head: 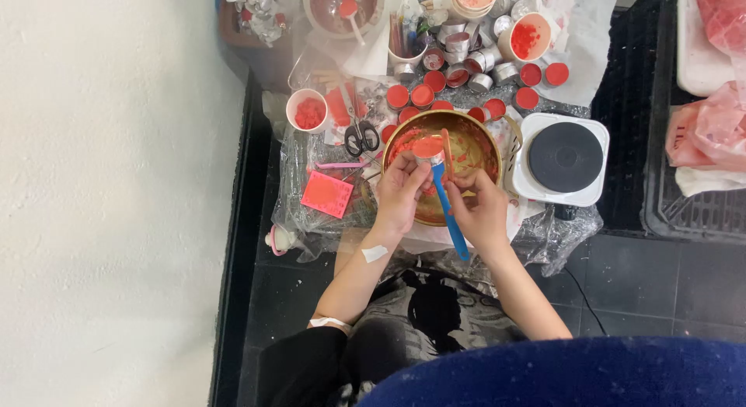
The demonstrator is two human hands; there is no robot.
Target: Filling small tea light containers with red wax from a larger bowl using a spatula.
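**Filling a small tin over the brass bowl**

Nearest the camera, the person's forearms reach out over a plastic-covered work surface [311,220]. The left hand [400,193] is curled around a small round tin [427,149], topped with orange-red paste and held just above the near rim of the brass bowl [443,166]. The right hand [480,209] is closed around a blue-handled spatula [449,209], whose blade points up toward the tin. The tin looks light and stiff, probably slick with paste, so a grip around its sides seems safest; the spatula is best held mid-handle.

To the left lie a pink square mould [327,193] and scissors [361,135]; to the right sits a white hot plate [563,158]. Farther off, filled red tins [423,94] stand in rows, with a white cup of red pieces [308,110] to the left and another cup [527,38] at far right.
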